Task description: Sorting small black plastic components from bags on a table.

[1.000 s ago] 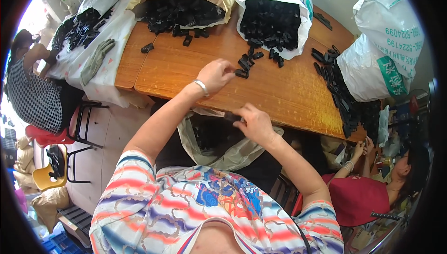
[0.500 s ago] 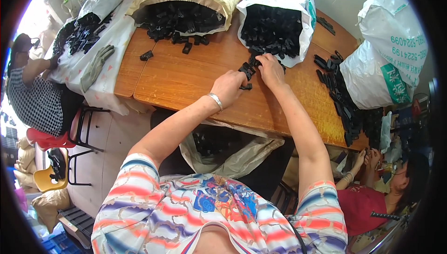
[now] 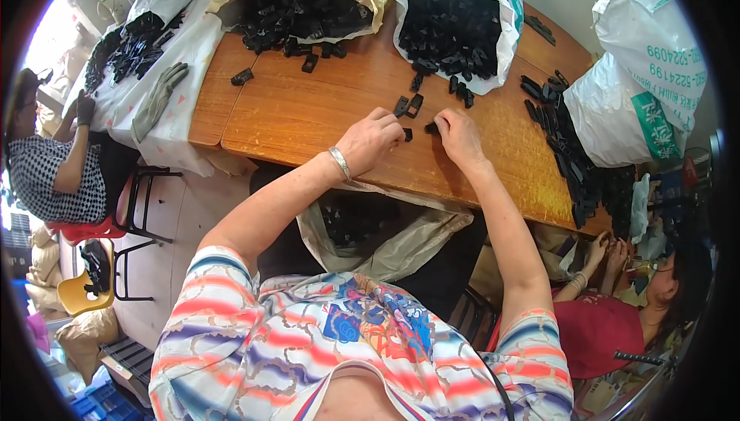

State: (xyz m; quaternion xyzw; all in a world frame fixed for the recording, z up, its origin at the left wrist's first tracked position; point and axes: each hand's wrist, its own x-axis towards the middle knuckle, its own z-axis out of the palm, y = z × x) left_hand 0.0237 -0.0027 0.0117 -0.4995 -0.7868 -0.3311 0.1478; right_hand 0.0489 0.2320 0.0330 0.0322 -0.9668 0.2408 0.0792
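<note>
Where the table (image 3: 293, 112) spreads bare left of centre, the left hand (image 3: 370, 143) bends its fingers against a small black piece (image 3: 408, 134); whether it grips this, I cannot tell. Right of centre, the right hand (image 3: 461, 139) pinches a second black piece (image 3: 432, 128), fingertips nearly together. Loose pieces (image 3: 401, 106) lie just above, below the white sack (image 3: 509, 47). Open wood also runs right of that hand; the near edge curves below both, above an open bag (image 3: 408, 255).
</note>
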